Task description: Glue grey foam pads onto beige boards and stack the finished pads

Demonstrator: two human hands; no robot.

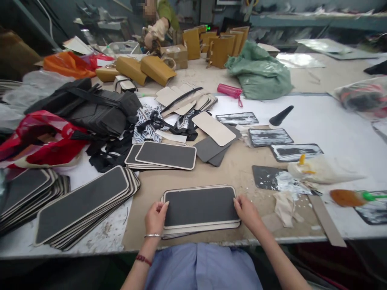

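Note:
A dark grey rectangular panel with a cream edge (199, 207) lies in front of me, on top of a few similar panels. My left hand (156, 216) pinches its left end between thumb and fingers. At the opposite end, my right hand (247, 211) grips the right edge the same way. The panels rest on a brown board (145, 205) near the table's front edge. Just beyond are more cream-edged panels (166, 156), and a plain cream piece (214, 128) lies over dark grey sheets (211, 152).
Stacked panels (83, 203) stand at the left. Glue-smeared dark pieces (270, 137), a white-smeared sheet (266, 177), a brush with a green handle (347, 197) and a flat strip (328, 221) lie to the right. Mustard boxes (222, 50) and a co-worker (160, 28) are at the back.

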